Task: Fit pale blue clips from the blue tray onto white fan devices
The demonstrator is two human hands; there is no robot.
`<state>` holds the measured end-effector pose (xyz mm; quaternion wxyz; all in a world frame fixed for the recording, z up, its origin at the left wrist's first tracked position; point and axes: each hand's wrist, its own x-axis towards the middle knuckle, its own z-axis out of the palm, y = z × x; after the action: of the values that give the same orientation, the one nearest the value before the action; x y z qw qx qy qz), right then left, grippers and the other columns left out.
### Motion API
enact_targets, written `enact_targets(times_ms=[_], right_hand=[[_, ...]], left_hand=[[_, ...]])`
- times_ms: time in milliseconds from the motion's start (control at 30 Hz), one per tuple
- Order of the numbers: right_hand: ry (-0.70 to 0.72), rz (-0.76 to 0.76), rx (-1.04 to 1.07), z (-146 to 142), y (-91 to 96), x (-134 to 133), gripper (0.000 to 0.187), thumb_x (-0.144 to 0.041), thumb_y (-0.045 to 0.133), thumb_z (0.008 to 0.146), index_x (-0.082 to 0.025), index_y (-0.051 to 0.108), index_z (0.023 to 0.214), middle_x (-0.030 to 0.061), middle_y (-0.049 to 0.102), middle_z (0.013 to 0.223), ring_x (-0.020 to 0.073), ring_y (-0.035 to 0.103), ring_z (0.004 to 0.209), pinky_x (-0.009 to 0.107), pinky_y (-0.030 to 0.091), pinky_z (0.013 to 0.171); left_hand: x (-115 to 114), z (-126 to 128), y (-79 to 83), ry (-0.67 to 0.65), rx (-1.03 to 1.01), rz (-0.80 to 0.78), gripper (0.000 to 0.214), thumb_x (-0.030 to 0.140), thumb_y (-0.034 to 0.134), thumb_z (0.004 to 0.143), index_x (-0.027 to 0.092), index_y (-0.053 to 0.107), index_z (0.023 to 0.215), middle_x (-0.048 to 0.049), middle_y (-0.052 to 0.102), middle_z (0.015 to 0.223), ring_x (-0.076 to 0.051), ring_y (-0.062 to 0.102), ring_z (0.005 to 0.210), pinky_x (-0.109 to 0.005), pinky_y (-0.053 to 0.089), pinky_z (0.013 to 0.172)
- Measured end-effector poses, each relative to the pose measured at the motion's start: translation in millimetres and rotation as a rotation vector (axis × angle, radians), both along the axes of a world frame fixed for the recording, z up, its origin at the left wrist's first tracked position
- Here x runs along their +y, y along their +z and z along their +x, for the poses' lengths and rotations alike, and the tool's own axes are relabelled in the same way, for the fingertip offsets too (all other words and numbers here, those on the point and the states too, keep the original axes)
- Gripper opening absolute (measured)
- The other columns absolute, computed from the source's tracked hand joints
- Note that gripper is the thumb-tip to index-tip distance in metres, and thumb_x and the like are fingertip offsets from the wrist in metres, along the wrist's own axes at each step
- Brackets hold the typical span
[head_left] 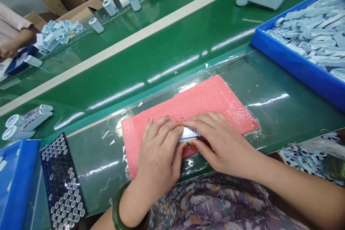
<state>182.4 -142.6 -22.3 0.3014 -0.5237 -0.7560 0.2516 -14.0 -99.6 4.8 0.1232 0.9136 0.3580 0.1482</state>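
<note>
Both my hands rest on a pink foam pad (199, 102) wrapped in clear film on the green bench. My left hand (160, 151) and my right hand (218, 140) meet over a small pale blue-white plastic piece (187, 135), fingers curled and pressed onto it from both sides. Most of the piece is hidden under my fingers. A dark green bangle (118, 208) sits on my left wrist.
A blue bin (293, 63) of pale plastic parts stands at the right. A black tray (63, 183) of small round caps and a blue bin (14, 183) lie at the left. Pale cylindrical assemblies (27, 120) lie on the conveyor (167, 57). Another person's arm (16, 41) is far left.
</note>
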Motion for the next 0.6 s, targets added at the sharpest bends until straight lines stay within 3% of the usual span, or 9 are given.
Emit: enact_targets(times_ms=[267,367,467,600], right_hand=[[0.011,0.024,-0.012,1,-3.2,5,0.032,-0.017,0.052,0.098,-0.017,0.055,0.129,0.0095,0.059,0.113,0.0296,0.052,0.104,0.048,0.044,0.093],[-0.009,0.1,0.018,8,0.7,2,0.038,-0.016,0.054,0.098,-0.016,0.052,0.135,0.0098,0.056,0.127,0.0266,0.05,0.117,0.045,0.043,0.103],[-0.238,0.272,-0.099,40,3.5,-4,0.037,-0.02,0.052,0.1,-0.014,0.051,0.137,0.0119,0.048,0.14,0.0275,0.043,0.128,0.048,0.038,0.11],[-0.639,0.345,-0.345,103,1.0,-20,0.034,-0.025,0.047,0.101,-0.013,0.055,0.132,0.0148,0.055,0.13,0.0327,0.05,0.118,0.053,0.043,0.103]], left_hand=[[11,0,3.5,-0.064,0.0,-0.042,0.024,0.021,0.053,0.094,0.019,0.056,0.118,-0.0069,0.065,0.119,-0.026,0.051,0.125,-0.05,0.045,0.108],[16,-6,3.6,-0.111,-0.021,0.057,0.024,0.023,0.056,0.095,0.021,0.057,0.118,-0.0071,0.064,0.12,-0.027,0.051,0.126,-0.048,0.047,0.105],[25,-11,0.5,-0.105,-0.056,0.256,0.02,0.023,0.058,0.094,0.022,0.06,0.114,-0.0081,0.063,0.116,-0.028,0.055,0.118,-0.049,0.049,0.099],[37,-14,-3.6,-0.162,0.06,0.339,0.031,0.037,0.06,0.093,0.022,0.058,0.119,-0.012,0.06,0.12,-0.031,0.057,0.111,-0.049,0.052,0.091]])
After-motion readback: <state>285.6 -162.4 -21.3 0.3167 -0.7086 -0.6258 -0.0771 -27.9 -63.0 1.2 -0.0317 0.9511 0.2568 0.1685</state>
